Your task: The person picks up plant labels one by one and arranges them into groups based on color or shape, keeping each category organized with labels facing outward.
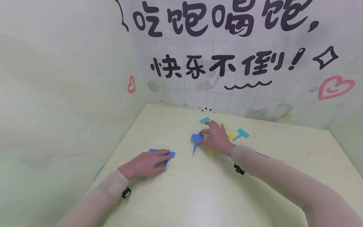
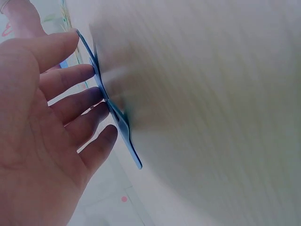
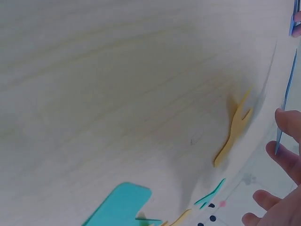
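My left hand (image 1: pixel 146 164) lies over blue T-shaped plant labels (image 1: pixel 172 154) at the table's left side. In the left wrist view, its fairly straight fingers touch the labels (image 2: pixel 123 126) from above, and the thumb reaches one thin end. Farther back, my right hand (image 1: pixel 217 137) pinches another blue T-shaped plant label (image 1: pixel 195 137) between thumb and forefinger, its pointed stem toward me. The right wrist view shows this label (image 3: pixel 290 80) edge-on, raised off the table. A yellow plant label (image 1: pixel 211 152) lies under the right hand, which partly hides it.
Around the right hand lie a teal plant label (image 1: pixel 204 120) behind, yellow ones (image 1: pixel 231 135) beside it and another teal one (image 1: pixel 242 133) to the right. Printed sheeting walls (image 1: pixel 198 91) border the pale table (image 1: pixel 181 195) at the back and sides.
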`<state>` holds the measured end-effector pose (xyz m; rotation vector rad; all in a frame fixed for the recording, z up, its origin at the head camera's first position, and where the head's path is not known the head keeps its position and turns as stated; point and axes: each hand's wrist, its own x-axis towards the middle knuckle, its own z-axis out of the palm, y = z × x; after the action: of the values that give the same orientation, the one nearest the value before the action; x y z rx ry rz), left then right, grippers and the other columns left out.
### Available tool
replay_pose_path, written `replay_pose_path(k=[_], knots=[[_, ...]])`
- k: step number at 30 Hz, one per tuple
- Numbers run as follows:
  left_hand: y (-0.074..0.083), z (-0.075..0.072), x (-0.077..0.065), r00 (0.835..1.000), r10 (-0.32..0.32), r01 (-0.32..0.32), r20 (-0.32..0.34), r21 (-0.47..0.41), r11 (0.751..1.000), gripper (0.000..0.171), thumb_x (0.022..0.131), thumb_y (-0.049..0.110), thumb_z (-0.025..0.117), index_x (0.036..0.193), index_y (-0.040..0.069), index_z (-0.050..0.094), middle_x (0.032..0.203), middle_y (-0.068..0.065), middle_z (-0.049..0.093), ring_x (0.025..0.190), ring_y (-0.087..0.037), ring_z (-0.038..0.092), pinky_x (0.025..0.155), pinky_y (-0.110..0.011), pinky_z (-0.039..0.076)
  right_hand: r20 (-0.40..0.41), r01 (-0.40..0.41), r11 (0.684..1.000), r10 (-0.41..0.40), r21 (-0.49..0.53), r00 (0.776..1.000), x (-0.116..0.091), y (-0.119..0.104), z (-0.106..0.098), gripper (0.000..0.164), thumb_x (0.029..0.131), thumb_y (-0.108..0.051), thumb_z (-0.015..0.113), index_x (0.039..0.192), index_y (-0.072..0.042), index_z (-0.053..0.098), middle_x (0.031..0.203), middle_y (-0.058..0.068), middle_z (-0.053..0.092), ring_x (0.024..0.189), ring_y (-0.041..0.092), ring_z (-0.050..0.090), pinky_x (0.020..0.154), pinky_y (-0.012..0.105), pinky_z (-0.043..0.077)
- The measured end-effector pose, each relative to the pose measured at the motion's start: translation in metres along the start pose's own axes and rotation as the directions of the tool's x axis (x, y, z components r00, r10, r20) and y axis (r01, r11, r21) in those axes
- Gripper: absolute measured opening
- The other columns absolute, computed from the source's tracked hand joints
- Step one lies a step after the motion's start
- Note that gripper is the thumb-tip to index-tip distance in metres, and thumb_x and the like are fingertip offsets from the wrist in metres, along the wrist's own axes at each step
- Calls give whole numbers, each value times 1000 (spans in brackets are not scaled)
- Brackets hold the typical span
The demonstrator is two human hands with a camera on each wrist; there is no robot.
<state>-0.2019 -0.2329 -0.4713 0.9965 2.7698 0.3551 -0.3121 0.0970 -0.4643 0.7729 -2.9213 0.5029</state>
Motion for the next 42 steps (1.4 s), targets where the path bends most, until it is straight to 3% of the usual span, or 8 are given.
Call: replay_pose_path(k=[8,14,30,42], knots=[[-1,1,0,1000,3,-3,-12,1,1000,53,102,38,58,149,14,52,158,-9,40,140,-30,44,106,-51,45,0,19,999,-19,49,1000,-18,-18,3,37,84,-48,79,115,-28,78,150,12,46,144,34,30,110,75,15],[-1,1,0,1000,7,-7,-24,6,1000,52,102,37,59,149,14,52,158,-8,40,140,-29,43,107,-50,44,12,36,999,-36,24,999,-26,-30,13,37,84,-51,78,114,-31,77,151,8,46,144,34,30,111,73,15],[1,-1,2,1000,2,-2,-13,7,1000,52,102,38,59,148,14,53,157,-8,41,137,-29,48,105,-49,46,9,128,991,-127,-48,992,-35,-62,33,36,83,-54,78,112,-34,77,148,4,49,138,30,37,111,71,19],[-1,1,0,1000,4,-3,-15,16,1000,53,101,39,60,148,15,53,157,-7,41,140,-28,44,106,-48,45,30,131,986,-129,-99,991,-37,-69,44,31,84,-54,77,108,-35,79,143,2,54,136,30,40,110,72,20]])
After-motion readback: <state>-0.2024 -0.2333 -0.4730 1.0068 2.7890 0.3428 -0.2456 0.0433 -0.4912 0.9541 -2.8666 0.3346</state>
